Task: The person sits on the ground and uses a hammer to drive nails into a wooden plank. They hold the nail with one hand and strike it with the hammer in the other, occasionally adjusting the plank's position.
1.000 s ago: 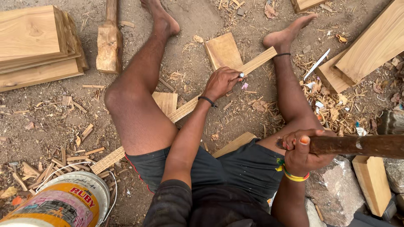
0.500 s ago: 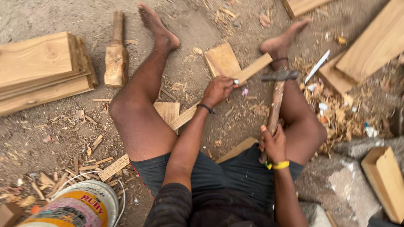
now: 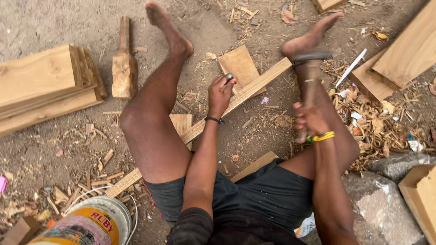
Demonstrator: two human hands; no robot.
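I sit on the dirt with my legs spread. A long wooden strip (image 3: 247,90) runs slantwise between them and lies over a square board (image 3: 237,63). My left hand (image 3: 220,94) rests on the strip and pinches a small metal tool (image 3: 230,76) upright against it. My right hand (image 3: 309,121) grips the wooden handle of a hammer (image 3: 312,57). The hammer is blurred, and its dark head is near my right foot, beyond the strip's far end.
A stack of planks (image 3: 43,90) and a wooden mallet (image 3: 123,66) lie at the left. A paint bucket (image 3: 88,224) stands near my left hip. Wide boards (image 3: 408,52), shavings (image 3: 374,120), a large stone (image 3: 383,199) and a wooden box (image 3: 420,199) crowd the right.
My right hand swung the hammer from lying sideways at the lower right to pointing forward, its head now near my right foot. My left hand stayed on the strip.
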